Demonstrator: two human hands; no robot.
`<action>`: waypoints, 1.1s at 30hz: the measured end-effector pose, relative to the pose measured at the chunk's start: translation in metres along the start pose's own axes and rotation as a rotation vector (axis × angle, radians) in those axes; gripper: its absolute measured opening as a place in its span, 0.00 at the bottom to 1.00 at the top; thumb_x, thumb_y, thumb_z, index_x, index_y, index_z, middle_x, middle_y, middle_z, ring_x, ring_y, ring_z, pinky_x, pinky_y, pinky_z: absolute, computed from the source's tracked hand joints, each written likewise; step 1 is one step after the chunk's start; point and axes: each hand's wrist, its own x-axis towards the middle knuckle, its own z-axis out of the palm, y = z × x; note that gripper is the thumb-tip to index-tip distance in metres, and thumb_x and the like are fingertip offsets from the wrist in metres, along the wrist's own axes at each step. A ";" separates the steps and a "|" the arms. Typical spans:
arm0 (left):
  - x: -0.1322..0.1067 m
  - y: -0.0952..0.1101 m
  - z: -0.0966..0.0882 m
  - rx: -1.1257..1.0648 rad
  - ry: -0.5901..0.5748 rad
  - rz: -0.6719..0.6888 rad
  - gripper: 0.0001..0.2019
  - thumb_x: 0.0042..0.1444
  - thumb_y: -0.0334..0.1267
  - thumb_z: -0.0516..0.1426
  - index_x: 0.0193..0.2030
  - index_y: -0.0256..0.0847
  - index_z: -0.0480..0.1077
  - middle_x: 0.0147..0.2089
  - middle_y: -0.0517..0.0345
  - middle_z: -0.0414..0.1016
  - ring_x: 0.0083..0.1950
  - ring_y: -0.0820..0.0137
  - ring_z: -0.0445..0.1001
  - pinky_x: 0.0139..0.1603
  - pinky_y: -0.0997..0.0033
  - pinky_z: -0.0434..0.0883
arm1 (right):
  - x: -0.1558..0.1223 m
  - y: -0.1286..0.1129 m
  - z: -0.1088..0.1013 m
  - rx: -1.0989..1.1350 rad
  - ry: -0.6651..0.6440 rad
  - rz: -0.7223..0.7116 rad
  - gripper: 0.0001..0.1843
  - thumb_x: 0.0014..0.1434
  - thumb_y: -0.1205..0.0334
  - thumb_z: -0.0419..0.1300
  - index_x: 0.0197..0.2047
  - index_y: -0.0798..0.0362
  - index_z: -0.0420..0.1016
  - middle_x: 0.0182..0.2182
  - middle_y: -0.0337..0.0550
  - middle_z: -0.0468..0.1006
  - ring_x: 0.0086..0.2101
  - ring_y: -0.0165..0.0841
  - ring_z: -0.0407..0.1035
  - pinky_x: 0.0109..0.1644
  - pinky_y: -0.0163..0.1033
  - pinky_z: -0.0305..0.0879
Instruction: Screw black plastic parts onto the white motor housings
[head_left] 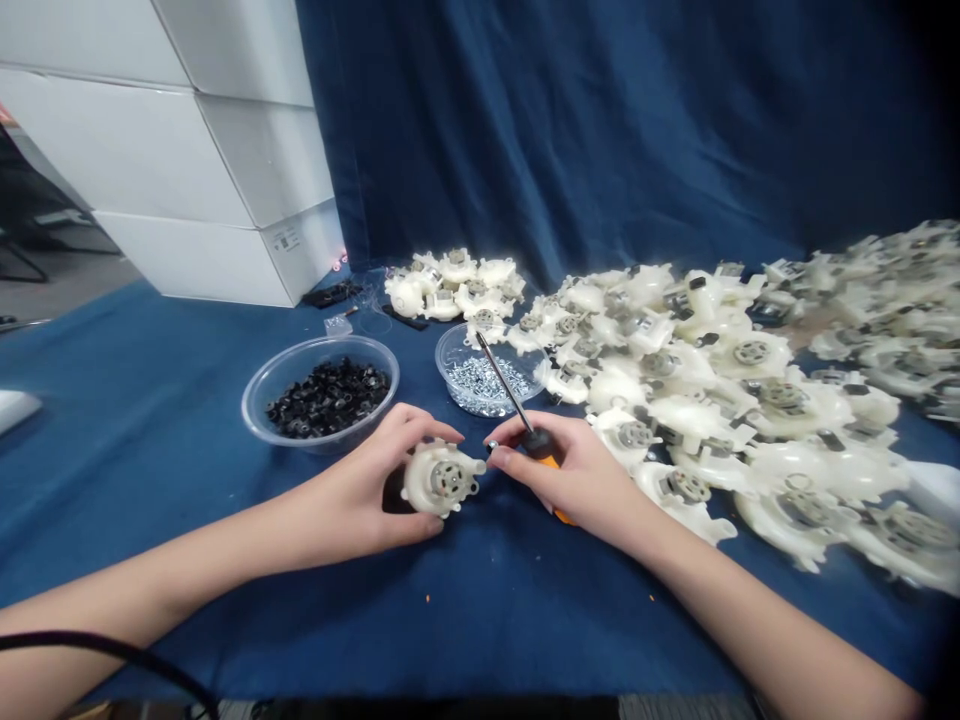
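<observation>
My left hand (375, 490) is closed around a white plastic pump housing (441, 479) with a metal motor face, held just above the blue cloth. My right hand (577, 470) grips a screwdriver (517, 405) with an orange and black handle, its metal shaft pointing up and back towards the screw bowl. The right thumb and forefinger pinch something tiny right beside the housing, too small to name.
A clear bowl of black parts (322, 392) and a clear bowl of small metal screws (487, 380) stand behind the hands. Several white pump housings (750, 400) are heaped at the right, a smaller pile (454, 283) at the back. White boxes (217, 150) stand back left.
</observation>
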 end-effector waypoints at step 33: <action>0.002 0.018 0.003 -1.049 -0.067 -0.250 0.21 0.64 0.35 0.59 0.64 0.42 0.69 0.57 0.46 0.78 0.53 0.63 0.79 0.49 0.70 0.80 | -0.001 0.001 -0.005 -0.229 0.122 -0.192 0.10 0.64 0.53 0.63 0.46 0.45 0.82 0.38 0.36 0.84 0.33 0.25 0.74 0.37 0.28 0.69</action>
